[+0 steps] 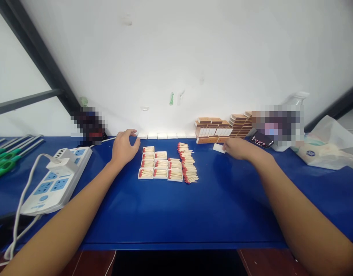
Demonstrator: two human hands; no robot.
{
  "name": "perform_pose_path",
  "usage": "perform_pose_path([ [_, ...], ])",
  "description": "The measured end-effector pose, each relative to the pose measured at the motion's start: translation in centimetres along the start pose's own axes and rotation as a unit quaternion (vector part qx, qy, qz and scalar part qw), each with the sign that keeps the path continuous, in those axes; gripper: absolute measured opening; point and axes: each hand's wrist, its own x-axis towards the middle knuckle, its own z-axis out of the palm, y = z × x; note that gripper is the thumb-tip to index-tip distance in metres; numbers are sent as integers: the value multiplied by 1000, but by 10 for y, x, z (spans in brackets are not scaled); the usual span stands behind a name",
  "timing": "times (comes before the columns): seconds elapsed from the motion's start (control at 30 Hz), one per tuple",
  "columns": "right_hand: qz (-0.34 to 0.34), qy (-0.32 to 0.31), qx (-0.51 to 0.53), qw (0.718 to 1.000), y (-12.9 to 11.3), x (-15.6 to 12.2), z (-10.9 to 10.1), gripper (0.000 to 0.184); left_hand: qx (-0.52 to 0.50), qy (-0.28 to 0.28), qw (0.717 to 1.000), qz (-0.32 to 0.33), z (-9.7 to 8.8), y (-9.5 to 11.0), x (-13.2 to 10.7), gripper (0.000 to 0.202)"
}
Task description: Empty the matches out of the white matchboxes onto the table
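My left hand (125, 146) is at the back of the blue table, thumb and fingers apart, beside the leftmost end of a row of white matchbox trays (162, 136) along the wall. My right hand (235, 148) pinches the end of a white matchbox tray (218, 148) in front of the stacked matchboxes. Between the hands, several matchbox trays (160, 173) filled with red-tipped matches stand in stepped columns. A long heap of loose matches (188, 164) lies just right of them, with the red heads mostly to the left.
Brown-sided matchboxes (212, 140) are stacked against the wall. A phone (261, 138) and a tissue pack in a plastic bag (323, 151) sit at the right. A white power strip (57, 184) with cables and green-handled tools (6, 161) lie at the left.
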Motion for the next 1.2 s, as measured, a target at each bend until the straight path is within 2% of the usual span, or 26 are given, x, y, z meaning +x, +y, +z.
perform_pose_path([
  [0.13, -22, 14, 25, 999, -23, -15, -26, 27, 8, 3, 1000, 29, 1, 2, -1, 26],
  [0.27, -138, 83, 125, 979, -84, -15, -54, 37, 22, -2, 998, 56, 3, 2, -1, 27],
  [0.33, -164, 88, 95, 978, -120, 0, -61, 39, 34, -10, 997, 63, 4, 1, -1, 27],
  [0.4, -151, 72, 30, 985, -151, 23, -62, 36, 44, -16, 997, 67, 4, 0, 0, 27],
  [0.5, -116, 54, -11, 992, -176, 59, -53, 29, 46, -18, 996, 69, 4, 0, 0, 27],
  [0.63, -81, 41, -50, 995, -175, 82, -36, 33, 47, -19, 996, 76, 4, 1, 0, 26],
  [0.8, -90, 49, -57, 993, -164, 75, -31, 36, 65, -25, 993, 98, 5, 3, -1, 24],
  [1.0, -137, 89, 0, 987, -146, 38, -45, 37, 66, -26, 992, 108, 5, 3, -1, 24],
  [1.1, -180, 58, 102, 977, -135, 13, -43, 29, 50, -28, 990, 133, 4, 7, -1, 22],
  [1.2, -214, 20, 203, 955, -134, -6, -36, 24, 39, -34, 984, 173, 3, 13, -2, 18],
])
